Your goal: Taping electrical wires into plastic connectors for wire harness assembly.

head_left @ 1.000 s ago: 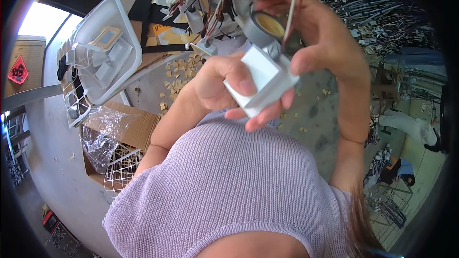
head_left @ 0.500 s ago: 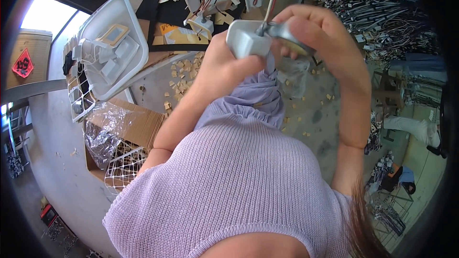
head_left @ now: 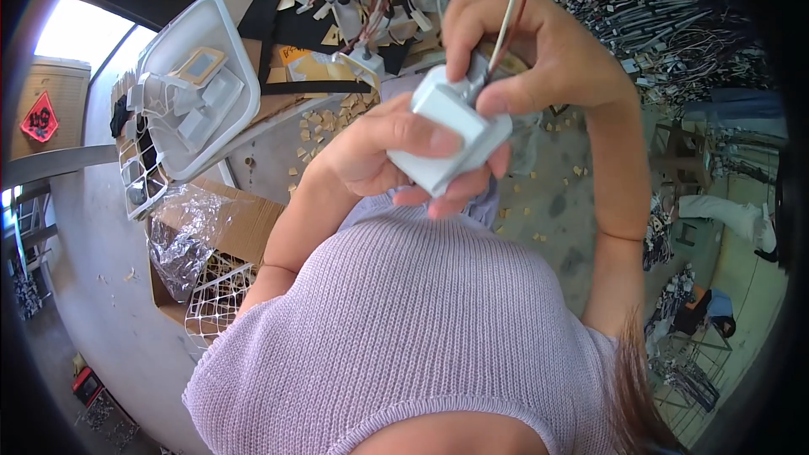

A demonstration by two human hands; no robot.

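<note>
A white plastic housing (head_left: 455,131) with a raised box-shaped middle and a flat flange is in my left hand (head_left: 383,143). The thumb presses on its face and the fingers curl underneath. White and red wires (head_left: 507,29) run up from the housing's upper end. At that end my right hand (head_left: 548,59) is closed, thumb and forefinger pinching a grey wrapping (head_left: 478,76) around the wires. Partly hidden behind the right fingers is a rounded, yellowish-grey thing, perhaps a tape roll (head_left: 516,52).
Similar white housings with wires (head_left: 366,59) lie on the bench ahead. A white tub (head_left: 251,88) with plastic parts stands left, above a cardboard box (head_left: 244,219) with clear wrap. Cable bundles (head_left: 674,34) are heaped at right. Small tan pieces (head_left: 324,122) litter the floor.
My left hand has turned the housing and brought it lower and nearer. My right hand has moved left, from holding the rounded grey-yellow thing beside the housing to pinching at the wire end.
</note>
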